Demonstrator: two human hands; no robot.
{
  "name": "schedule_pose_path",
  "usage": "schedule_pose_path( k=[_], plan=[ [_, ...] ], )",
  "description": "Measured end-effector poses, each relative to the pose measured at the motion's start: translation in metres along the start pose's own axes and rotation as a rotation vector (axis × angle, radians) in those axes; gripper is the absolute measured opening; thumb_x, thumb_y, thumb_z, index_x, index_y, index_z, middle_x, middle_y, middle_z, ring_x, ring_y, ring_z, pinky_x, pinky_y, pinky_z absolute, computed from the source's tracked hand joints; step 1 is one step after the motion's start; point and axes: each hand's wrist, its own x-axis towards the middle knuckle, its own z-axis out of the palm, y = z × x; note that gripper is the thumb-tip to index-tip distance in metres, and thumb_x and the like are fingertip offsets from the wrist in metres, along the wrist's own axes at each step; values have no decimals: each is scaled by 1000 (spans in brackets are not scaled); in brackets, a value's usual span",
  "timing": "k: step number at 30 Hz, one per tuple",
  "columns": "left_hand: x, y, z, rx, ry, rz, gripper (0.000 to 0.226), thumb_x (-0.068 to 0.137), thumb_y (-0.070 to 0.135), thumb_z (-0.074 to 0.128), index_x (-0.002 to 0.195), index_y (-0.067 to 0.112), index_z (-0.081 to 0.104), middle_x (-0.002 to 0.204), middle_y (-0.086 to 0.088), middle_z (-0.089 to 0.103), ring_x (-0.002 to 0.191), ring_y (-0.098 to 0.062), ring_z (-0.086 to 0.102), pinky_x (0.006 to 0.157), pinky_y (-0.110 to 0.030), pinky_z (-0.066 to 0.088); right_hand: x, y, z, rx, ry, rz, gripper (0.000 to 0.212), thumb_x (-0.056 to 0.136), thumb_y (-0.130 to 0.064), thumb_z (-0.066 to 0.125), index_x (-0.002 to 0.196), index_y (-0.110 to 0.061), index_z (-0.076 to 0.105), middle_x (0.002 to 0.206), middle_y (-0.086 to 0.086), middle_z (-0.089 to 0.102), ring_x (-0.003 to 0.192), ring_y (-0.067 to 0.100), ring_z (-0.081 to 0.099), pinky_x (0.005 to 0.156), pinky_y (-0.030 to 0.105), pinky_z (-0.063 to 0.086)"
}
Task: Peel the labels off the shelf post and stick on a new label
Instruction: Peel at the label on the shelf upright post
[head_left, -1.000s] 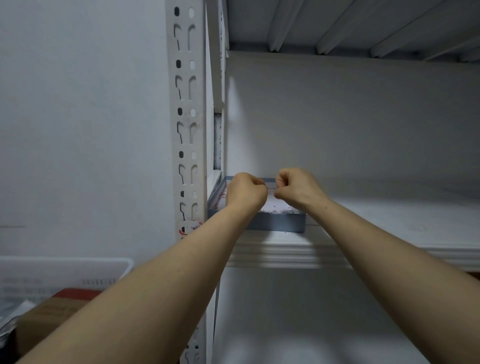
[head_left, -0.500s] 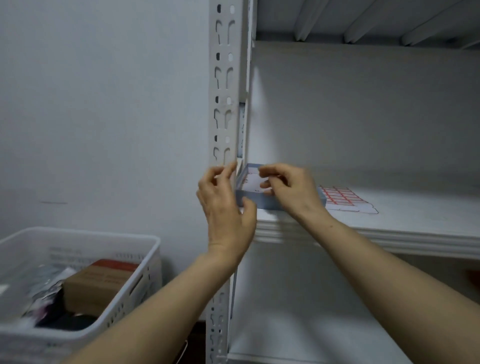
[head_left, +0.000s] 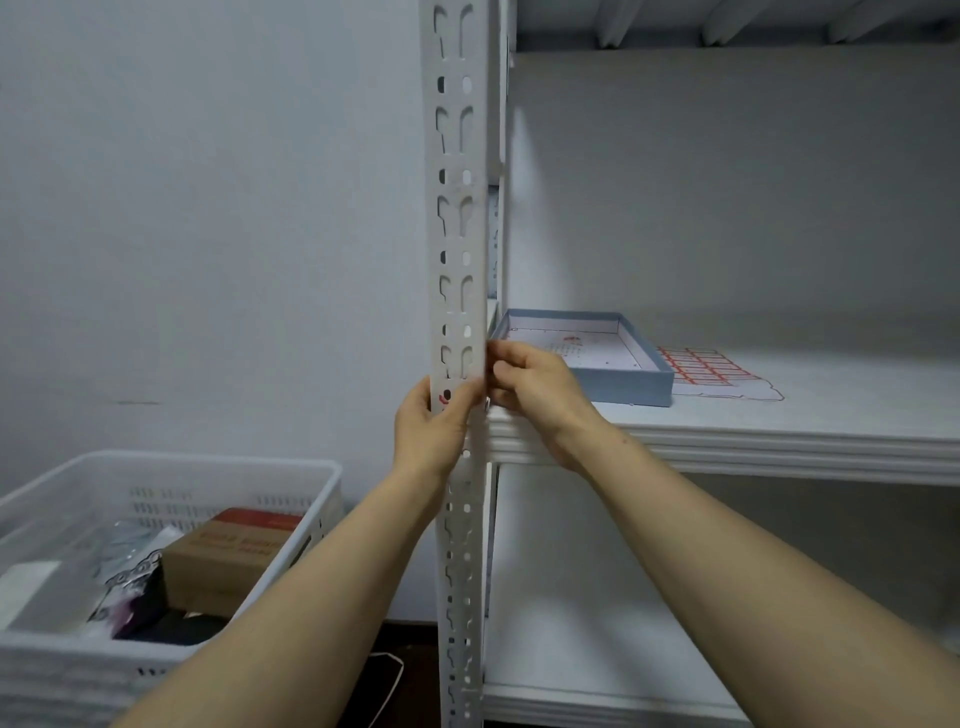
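Note:
The white slotted shelf post (head_left: 458, 234) runs up the middle of the view. A small label with red marks (head_left: 445, 397) is stuck on its front at shelf height. My left hand (head_left: 428, 426) grips the post around this label, thumb laid across the front just right of the red marks. My right hand (head_left: 537, 389) is at the post's right edge with fingers curled, pinching at the label's edge there; what sits between the fingertips is hidden. A sheet of red-printed labels (head_left: 711, 370) lies on the shelf (head_left: 779, 431).
A shallow blue box (head_left: 623, 382) with a printed card inside sits on the shelf right behind my right hand. A white plastic basket (head_left: 291, 483) at lower left holds a brown carton and bags. A white wall is behind the post.
Both hands left the blue box and came to the post. The left hand went from open beside the post to gripping it. The view dropped and shifted left.

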Motion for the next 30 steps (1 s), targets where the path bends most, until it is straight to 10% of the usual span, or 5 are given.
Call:
schedule_pose_path(
  k=[21, 30],
  plan=[
    [7, -15, 9, -158, 10, 29, 28, 88, 13, 59, 115, 4, 57, 93, -2, 67, 69, 2, 64, 61, -8, 49, -2, 6, 1, 34, 9, -36, 36, 94, 0, 38, 101, -21, 66, 94, -2, 68, 92, 15, 64, 90, 24, 50],
    [7, -17, 9, -181, 15, 40, 26, 88, 11, 60, 112, 2, 58, 87, -1, 67, 69, -2, 63, 63, -10, 50, -3, 1, 0, 30, 23, 40, 39, 94, -2, 39, 75, -23, 66, 111, 20, 67, 106, 34, 63, 101, 41, 47]
  ],
)
